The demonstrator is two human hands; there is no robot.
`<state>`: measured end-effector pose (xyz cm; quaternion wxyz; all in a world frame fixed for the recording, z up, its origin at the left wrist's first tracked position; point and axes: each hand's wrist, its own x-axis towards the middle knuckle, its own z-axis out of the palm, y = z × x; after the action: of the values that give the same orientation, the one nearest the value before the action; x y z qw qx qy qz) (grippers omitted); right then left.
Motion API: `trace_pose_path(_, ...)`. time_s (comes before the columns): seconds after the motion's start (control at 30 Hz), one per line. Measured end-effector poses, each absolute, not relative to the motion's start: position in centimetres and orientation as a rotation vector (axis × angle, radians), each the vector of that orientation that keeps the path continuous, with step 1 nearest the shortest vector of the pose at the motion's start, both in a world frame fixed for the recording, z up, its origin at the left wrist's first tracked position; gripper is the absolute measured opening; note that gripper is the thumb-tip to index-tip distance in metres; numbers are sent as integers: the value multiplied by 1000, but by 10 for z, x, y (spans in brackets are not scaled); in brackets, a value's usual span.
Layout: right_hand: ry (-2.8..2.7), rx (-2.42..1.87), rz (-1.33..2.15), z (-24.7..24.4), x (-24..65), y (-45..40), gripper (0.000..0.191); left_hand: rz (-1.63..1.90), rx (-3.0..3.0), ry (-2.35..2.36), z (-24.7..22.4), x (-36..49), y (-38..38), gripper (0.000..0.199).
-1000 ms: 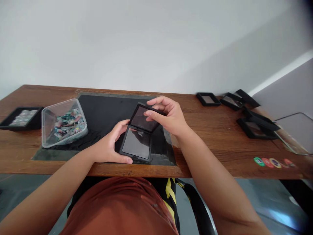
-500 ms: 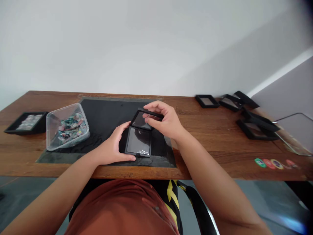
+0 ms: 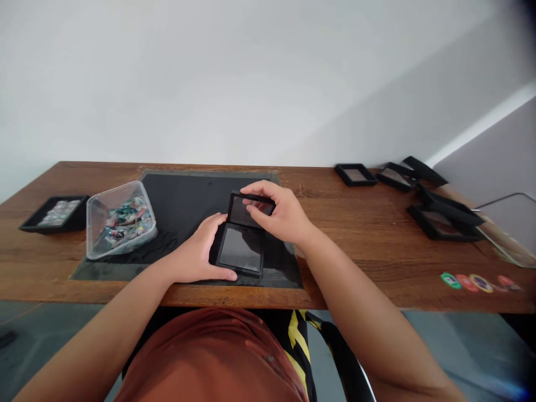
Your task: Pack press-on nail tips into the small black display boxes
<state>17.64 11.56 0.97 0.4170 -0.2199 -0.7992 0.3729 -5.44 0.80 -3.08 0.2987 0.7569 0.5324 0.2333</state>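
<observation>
A small black display case lies open on the dark mat, its base toward me and its windowed lid tilted up at the far side. The base has a grey, shiny inside. My left hand grips the base from the left, thumb along the front edge and fingers at the back left corner. My right hand holds the lid by its upper right part, with fingers behind the frame and thumb in front. Part of the right fingers shows through the clear window.
On the left stand a clear plastic tub of small wrapped colourful pieces and a black tray with clear packets. Several black cases lie at the back right. Several round coloured chips lie near the front right edge of the wooden table.
The lid stands a little more upright and the case has turned slightly between my hands. Both hands keep their hold. The whole view has shifted slightly.
</observation>
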Motion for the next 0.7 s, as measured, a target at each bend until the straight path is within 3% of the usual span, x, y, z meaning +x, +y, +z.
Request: trace_pose_path(0.7, -2085, -616, 524, 5, 173, 114, 27, 661, 2099, 1493, -31, -45, 8, 131)
